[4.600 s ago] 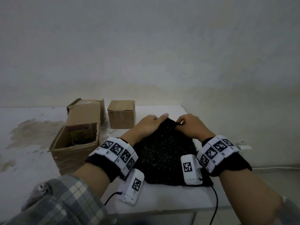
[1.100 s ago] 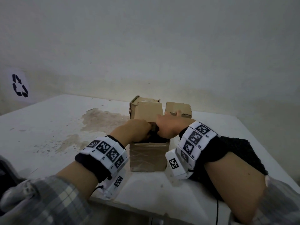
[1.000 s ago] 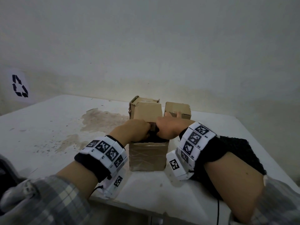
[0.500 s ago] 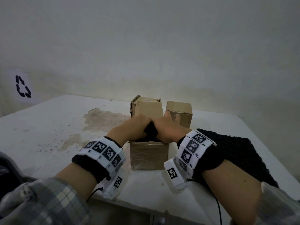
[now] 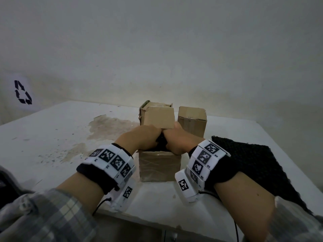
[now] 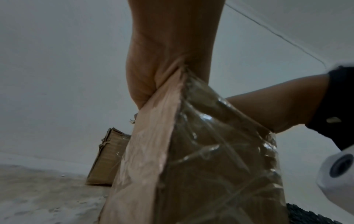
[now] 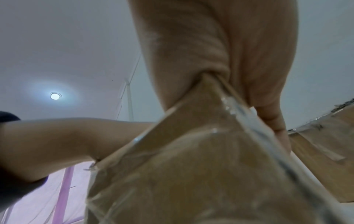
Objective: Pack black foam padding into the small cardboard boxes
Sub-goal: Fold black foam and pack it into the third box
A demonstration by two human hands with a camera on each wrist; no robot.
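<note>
An open small cardboard box [image 5: 160, 165], wrapped in clear tape, stands near the table's front edge with its rear flap [image 5: 160, 117] upright. My left hand [image 5: 145, 137] and right hand [image 5: 176, 140] sit side by side in its top. Their fingers curl down around a black foam piece [image 5: 161, 143] wedged between them; the fingertips are hidden inside. The left wrist view shows only my left hand's heel [image 6: 168, 60] against the box wall [image 6: 210, 151]. The right wrist view shows my right hand [image 7: 220, 53] over the box corner [image 7: 191, 166].
A large black foam sheet [image 5: 253, 163] lies on the table under my right forearm. A second box [image 5: 153, 105] stands behind the open one, and a closed box [image 5: 192, 121] sits to its right. The white table [image 5: 70, 137] is stained at the left.
Earlier both hands were on the foam sheet. Over the last second they have stayed in the box top, drawn closer together and sunk a little with the foam.
</note>
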